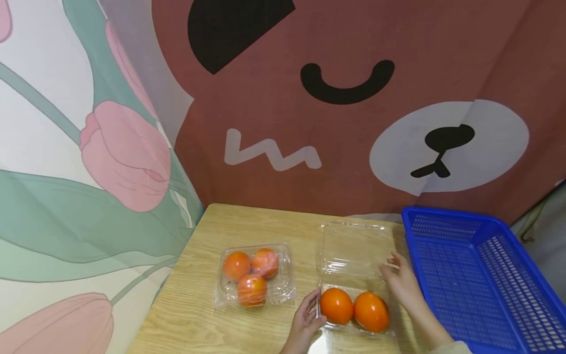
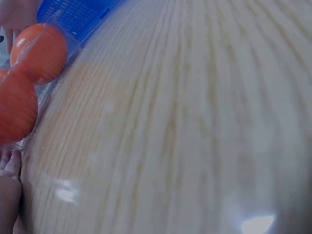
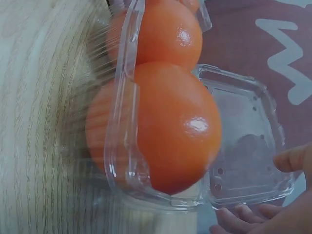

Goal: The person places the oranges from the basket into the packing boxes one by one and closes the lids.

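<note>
A clear plastic clamshell box [image 1: 353,330] lies open on the table, its lid [image 1: 353,248] folded back away from me. Two smooth, round orange fruits [image 1: 337,306] sit side by side in its base. My left hand [image 1: 305,317] grips the base's left side, thumb at the near corner and fingers along the wall. Beside the lid's right edge is my right hand [image 1: 400,280], its fingers apart. In the right wrist view, the thumb [image 3: 291,160] and fingertips overlap the lid's edges; firm contact is hard to tell. The left wrist view shows only part of the left hand [image 2: 9,180].
Left of the open box, a clear box [image 1: 287,273] with three similar fruits stands on the wooden table [image 1: 185,314]. A blue plastic basket [image 1: 460,275] is close by my right forearm. Printed cloth [image 1: 274,108] hangs behind the table and along its left.
</note>
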